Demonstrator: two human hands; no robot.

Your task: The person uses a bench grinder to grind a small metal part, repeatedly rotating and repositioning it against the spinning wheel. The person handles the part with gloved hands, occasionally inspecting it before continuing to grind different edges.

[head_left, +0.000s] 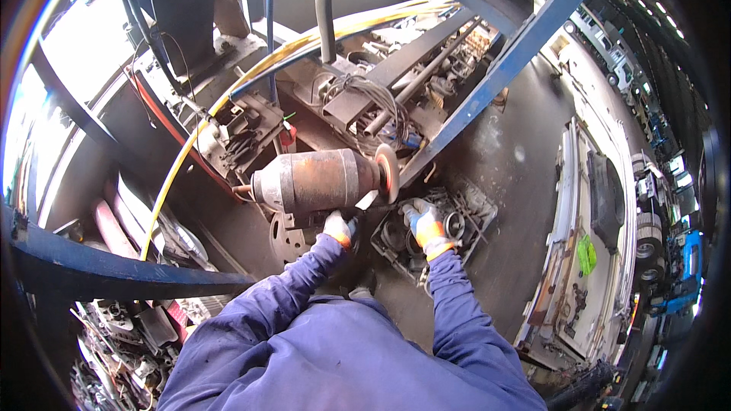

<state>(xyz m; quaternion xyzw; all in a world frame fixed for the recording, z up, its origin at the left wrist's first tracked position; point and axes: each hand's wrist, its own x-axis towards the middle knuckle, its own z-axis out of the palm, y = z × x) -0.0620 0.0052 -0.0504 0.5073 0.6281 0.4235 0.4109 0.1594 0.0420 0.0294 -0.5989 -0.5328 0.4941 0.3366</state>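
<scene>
A bench grinder with a rusty brown drum-shaped motor [318, 180] stands in front of me. A pale round wheel [388, 172] sits at its right end. My left hand [339, 228], in a white and orange glove, is closed below the motor's right part. Just above its fingers lies a pale flat pointed piece [367, 199]; whether I hold it is unclear. My right hand [428, 227], in a blue, white and orange glove, is closed below and right of the wheel. What its curled fingers hold is hidden.
Under my right hand sits a crate [476, 213] of metal parts. Blue steel posts [499, 84] frame the spot. A yellow hose [177, 164] hangs at left. Scrap metal [126, 350] is heaped at lower left. A long pale panel [567, 259] with a green rag [585, 256] lies right.
</scene>
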